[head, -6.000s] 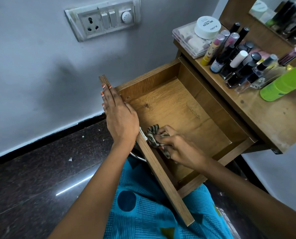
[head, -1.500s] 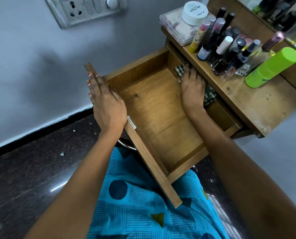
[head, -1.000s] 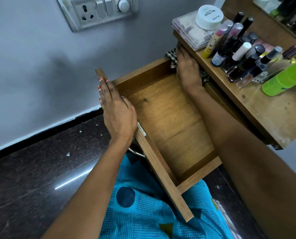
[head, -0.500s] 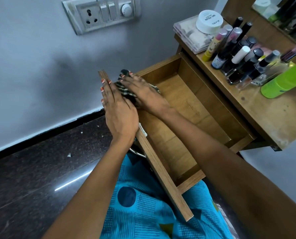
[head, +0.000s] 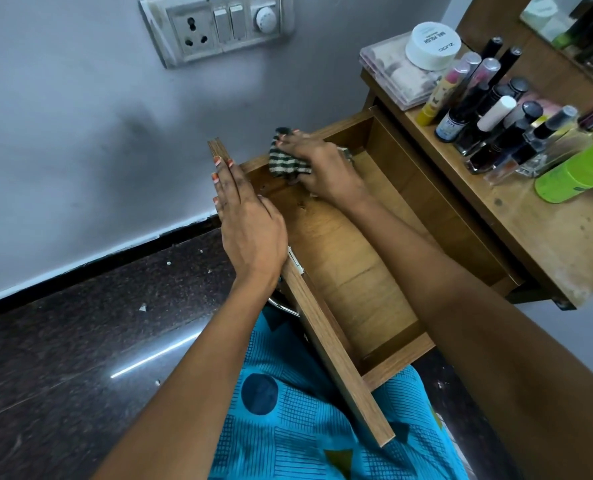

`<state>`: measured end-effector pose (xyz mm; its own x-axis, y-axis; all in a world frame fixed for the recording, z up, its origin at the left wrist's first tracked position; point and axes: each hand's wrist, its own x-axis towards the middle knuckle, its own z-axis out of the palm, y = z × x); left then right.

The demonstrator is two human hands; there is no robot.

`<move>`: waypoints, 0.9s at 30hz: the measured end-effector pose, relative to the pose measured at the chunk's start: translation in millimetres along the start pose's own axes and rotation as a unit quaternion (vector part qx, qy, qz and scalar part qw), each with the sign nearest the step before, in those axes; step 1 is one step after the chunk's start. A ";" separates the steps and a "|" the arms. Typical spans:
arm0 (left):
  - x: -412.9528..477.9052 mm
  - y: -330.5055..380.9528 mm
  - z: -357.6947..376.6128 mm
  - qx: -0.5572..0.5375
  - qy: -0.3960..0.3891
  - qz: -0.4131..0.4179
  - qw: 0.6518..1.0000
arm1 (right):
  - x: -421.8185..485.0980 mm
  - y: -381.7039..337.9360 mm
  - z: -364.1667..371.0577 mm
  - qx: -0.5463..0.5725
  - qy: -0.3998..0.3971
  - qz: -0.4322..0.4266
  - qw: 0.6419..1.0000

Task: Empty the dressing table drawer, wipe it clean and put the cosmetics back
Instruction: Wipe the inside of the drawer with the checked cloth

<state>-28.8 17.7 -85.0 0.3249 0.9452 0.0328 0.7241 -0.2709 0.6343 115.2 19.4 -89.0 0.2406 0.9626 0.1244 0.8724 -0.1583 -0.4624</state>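
Note:
The wooden drawer (head: 354, 271) is pulled out over my lap and holds no cosmetics. My left hand (head: 246, 223) lies flat with straight fingers on the drawer's front panel. My right hand (head: 319, 161) presses a dark and white striped cloth (head: 284, 161) against the drawer's left side wall, fingers spread over it. The cosmetics (head: 496, 109) stand in a crowd on the dressing table top (head: 551, 237) at the right: nail polish bottles, lip sticks, a white jar (head: 432, 45) on a clear case, and a green bottle (head: 579, 171) lying on its side.
A grey wall with a switch and socket plate (head: 219, 26) rises behind the drawer. Dark speckled floor (head: 63, 341) lies at the left. A mirror edge (head: 582, 29) shows at the top right. My blue patterned clothing (head: 305, 427) is under the drawer.
My right hand has carried the cloth from the drawer's back corner under the table across to the left side wall near my left hand. My left hand has stayed on the front panel.

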 end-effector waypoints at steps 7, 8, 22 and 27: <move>1.1 1.2 0.5 -0.011 -0.003 -0.011 1.000 | 8.2 -29.6 20.0 0.010 -0.075 -0.109 0.991; 1.1 1.1 0.5 -0.010 -0.003 -0.010 1.000 | 7.5 -28.9 20.1 0.017 -0.070 -0.113 0.991; 0.3 1.2 0.7 0.003 0.000 -0.008 1.000 | -30.2 -23.0 36.7 0.108 -0.048 -0.139 0.983; 1.1 2.9 1.0 0.003 -0.005 -0.013 1.000 | -18.8 -28.0 35.7 0.113 -0.036 -0.111 0.987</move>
<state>-25.8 17.7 -83.9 0.3126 0.9499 0.0092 0.7353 -0.2481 0.6306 71.1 13.6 -109.7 0.0162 0.9825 0.1857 0.7809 0.1036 -0.6160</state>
